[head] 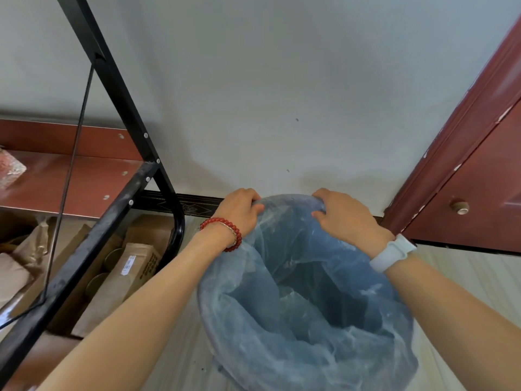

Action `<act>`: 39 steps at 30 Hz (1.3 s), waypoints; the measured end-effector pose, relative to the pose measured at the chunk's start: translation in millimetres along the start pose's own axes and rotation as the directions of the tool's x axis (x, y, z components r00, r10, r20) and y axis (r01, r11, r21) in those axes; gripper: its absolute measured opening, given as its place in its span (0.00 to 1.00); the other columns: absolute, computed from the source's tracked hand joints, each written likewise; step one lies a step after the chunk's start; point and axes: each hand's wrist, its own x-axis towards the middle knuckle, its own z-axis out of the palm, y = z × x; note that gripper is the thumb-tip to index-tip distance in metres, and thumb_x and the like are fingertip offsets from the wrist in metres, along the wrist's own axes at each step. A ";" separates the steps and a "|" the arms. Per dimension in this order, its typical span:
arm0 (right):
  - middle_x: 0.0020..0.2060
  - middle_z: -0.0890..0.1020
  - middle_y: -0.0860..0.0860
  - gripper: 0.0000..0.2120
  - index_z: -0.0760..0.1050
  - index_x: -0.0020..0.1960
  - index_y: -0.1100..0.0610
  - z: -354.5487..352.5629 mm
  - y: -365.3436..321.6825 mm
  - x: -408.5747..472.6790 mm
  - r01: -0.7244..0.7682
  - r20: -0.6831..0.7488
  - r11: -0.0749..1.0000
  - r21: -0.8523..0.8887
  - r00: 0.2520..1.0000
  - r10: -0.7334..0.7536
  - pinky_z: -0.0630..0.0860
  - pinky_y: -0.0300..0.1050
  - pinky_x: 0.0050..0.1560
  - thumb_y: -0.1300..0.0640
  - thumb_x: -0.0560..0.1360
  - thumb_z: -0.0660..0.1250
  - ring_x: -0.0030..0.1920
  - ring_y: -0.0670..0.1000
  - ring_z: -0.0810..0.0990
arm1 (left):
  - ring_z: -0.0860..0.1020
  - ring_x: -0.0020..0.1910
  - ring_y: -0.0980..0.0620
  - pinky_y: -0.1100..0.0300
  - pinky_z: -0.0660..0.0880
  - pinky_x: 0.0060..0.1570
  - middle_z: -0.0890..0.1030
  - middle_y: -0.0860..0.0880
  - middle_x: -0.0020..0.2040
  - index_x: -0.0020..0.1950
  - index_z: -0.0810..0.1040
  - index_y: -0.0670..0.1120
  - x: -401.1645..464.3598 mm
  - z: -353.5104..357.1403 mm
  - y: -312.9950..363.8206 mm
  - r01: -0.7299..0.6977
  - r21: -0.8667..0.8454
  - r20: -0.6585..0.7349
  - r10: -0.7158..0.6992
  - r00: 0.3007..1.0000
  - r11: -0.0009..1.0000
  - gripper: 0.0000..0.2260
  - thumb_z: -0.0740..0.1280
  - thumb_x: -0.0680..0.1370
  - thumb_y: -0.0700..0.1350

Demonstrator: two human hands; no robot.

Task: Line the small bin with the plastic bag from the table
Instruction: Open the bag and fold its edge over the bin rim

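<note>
A small round bin (208, 328) stands on the floor against the wall. A thin translucent blue plastic bag (304, 300) hangs inside it, its mouth folded over the near and side rim. My left hand (239, 210) grips the bag's edge at the far left of the rim, a red bead bracelet on its wrist. My right hand (344, 215) grips the bag's edge at the far right of the rim and wears a white watch band. The bin's body is almost wholly hidden by the bag.
A black metal frame (118, 88) with a red-brown shelf (70, 176) stands at the left, with cardboard boxes (132, 266) under it. A red-brown door (479, 179) is at the right. The grey wall (282, 94) rises right behind the bin.
</note>
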 end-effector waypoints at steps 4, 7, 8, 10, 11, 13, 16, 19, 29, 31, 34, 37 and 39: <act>0.56 0.76 0.58 0.12 0.71 0.58 0.61 1.2 -11.5 4.4 0.045 -0.120 0.990 -0.136 0.991 -0.061 0.72 0.51 0.47 0.61 0.76 0.57 0.54 0.61 0.75 | 0.75 0.57 0.46 0.61 0.67 0.53 0.74 0.43 0.61 0.60 0.73 0.42 -3.4 -11.3 -5.9 -0.045 0.017 0.021 0.044 0.999 0.999 0.13 0.59 0.78 0.46; 0.57 0.75 0.57 0.12 0.71 0.58 0.61 0.9 -15.2 5.3 0.101 -0.142 0.974 -0.202 0.981 -0.132 0.71 0.50 0.48 0.60 0.76 0.58 0.56 0.59 0.74 | 0.74 0.60 0.50 0.60 0.70 0.58 0.73 0.46 0.64 0.66 0.69 0.45 -3.5 -21.9 1.4 -0.116 -0.090 -0.013 0.115 0.993 0.989 0.17 0.61 0.78 0.48; 0.57 0.75 0.57 0.12 0.71 0.58 0.61 0.8 -15.8 5.0 0.112 -0.148 0.971 -0.211 0.978 -0.145 0.71 0.50 0.48 0.60 0.76 0.58 0.56 0.59 0.74 | 0.75 0.59 0.51 0.60 0.70 0.58 0.75 0.46 0.63 0.66 0.70 0.45 -2.2 -24.0 5.3 -0.129 -0.116 -0.029 0.126 0.992 0.985 0.17 0.61 0.78 0.47; 0.55 0.76 0.57 0.11 0.72 0.57 0.61 0.6 -17.3 3.7 0.117 -0.165 0.969 -0.218 0.974 -0.154 0.71 0.51 0.48 0.60 0.76 0.58 0.55 0.59 0.74 | 0.77 0.56 0.51 0.62 0.70 0.57 0.80 0.47 0.59 0.63 0.73 0.45 2.7 -24.3 12.2 -0.131 -0.135 -0.042 0.126 0.991 0.982 0.15 0.62 0.77 0.46; 0.55 0.76 0.57 0.11 0.72 0.57 0.61 0.6 -17.8 2.9 0.115 -0.173 0.970 -0.213 0.973 -0.153 0.71 0.51 0.47 0.60 0.76 0.58 0.55 0.59 0.74 | 0.78 0.55 0.51 0.63 0.70 0.56 0.81 0.47 0.57 0.62 0.74 0.45 5.5 -23.1 14.6 -0.128 -0.122 -0.046 0.124 0.991 0.984 0.14 0.62 0.77 0.45; 0.55 0.76 0.57 0.11 0.71 0.57 0.61 0.6 -18.1 1.1 0.108 -0.176 0.979 -0.172 0.975 -0.139 0.71 0.51 0.47 0.61 0.76 0.57 0.54 0.59 0.74 | 0.78 0.53 0.50 0.62 0.69 0.56 0.80 0.46 0.58 0.61 0.76 0.45 10.8 -18.8 17.1 -0.122 -0.067 -0.051 0.119 0.992 0.990 0.14 0.63 0.76 0.45; 0.56 0.74 0.57 0.11 0.69 0.58 0.61 -5.4 -17.0 0.6 0.090 -0.206 0.993 -0.075 0.973 -0.103 0.73 0.53 0.47 0.62 0.77 0.56 0.54 0.60 0.74 | 0.76 0.55 0.46 0.62 0.66 0.52 0.78 0.43 0.57 0.59 0.77 0.45 16.3 -15.6 16.5 -0.124 0.005 -0.042 0.124 0.991 0.992 0.13 0.64 0.76 0.46; 0.57 0.75 0.57 0.11 0.69 0.58 0.59 -17.1 -16.2 5.6 0.093 -0.237 0.995 -0.023 0.967 -0.096 0.72 0.53 0.49 0.60 0.77 0.57 0.56 0.60 0.73 | 0.75 0.53 0.45 0.60 0.66 0.49 0.78 0.43 0.53 0.57 0.77 0.45 18.1 -17.8 15.1 -0.153 0.006 -0.045 0.153 0.987 0.988 0.11 0.63 0.76 0.46; 0.45 0.78 0.51 0.14 0.71 0.57 0.55 -38.1 0.0 10.1 0.030 0.115 0.969 0.244 0.992 -0.060 0.70 0.45 0.44 0.50 0.75 0.62 0.41 0.51 0.76 | 0.74 0.38 0.51 0.61 0.67 0.35 0.78 0.47 0.42 0.55 0.74 0.45 14.7 -17.3 11.8 -0.033 -0.159 0.060 0.044 0.997 0.987 0.08 0.62 0.77 0.44; 0.48 0.77 0.53 0.13 0.70 0.58 0.56 -38.7 4.9 9.0 0.032 0.152 0.978 0.206 0.986 -0.064 0.68 0.44 0.42 0.53 0.76 0.61 0.41 0.51 0.75 | 0.75 0.39 0.47 0.58 0.69 0.38 0.78 0.45 0.43 0.55 0.71 0.45 13.6 -14.9 11.2 -0.010 -0.153 0.070 0.021 0.997 0.988 0.09 0.61 0.77 0.45; 0.48 0.77 0.55 0.11 0.70 0.56 0.58 -35.2 9.6 7.6 0.022 0.131 0.978 0.209 0.990 -0.050 0.67 0.45 0.40 0.55 0.77 0.60 0.37 0.50 0.74 | 0.73 0.37 0.46 0.57 0.68 0.37 0.73 0.48 0.35 0.55 0.69 0.43 10.6 -11.1 13.5 -0.017 -0.078 0.030 0.020 0.999 0.997 0.10 0.60 0.77 0.47; 0.49 0.79 0.57 0.11 0.71 0.57 0.58 -31.1 10.0 5.8 0.008 0.049 0.986 0.164 0.999 -0.017 0.66 0.44 0.44 0.55 0.77 0.60 0.42 0.55 0.73 | 0.74 0.40 0.42 0.56 0.68 0.39 0.76 0.44 0.40 0.54 0.70 0.42 5.4 -8.0 18.2 -0.042 0.038 -0.041 0.044 0.998 0.998 0.10 0.59 0.78 0.47; 0.52 0.80 0.58 0.12 0.73 0.58 0.57 -29.9 8.9 3.5 0.006 -0.009 0.995 0.095 1.000 -0.006 0.67 0.45 0.45 0.55 0.76 0.60 0.45 0.57 0.75 | 0.76 0.47 0.40 0.53 0.71 0.43 0.77 0.42 0.51 0.54 0.71 0.42 2.1 -4.2 20.1 -0.062 0.098 -0.087 0.071 0.994 0.993 0.10 0.59 0.78 0.47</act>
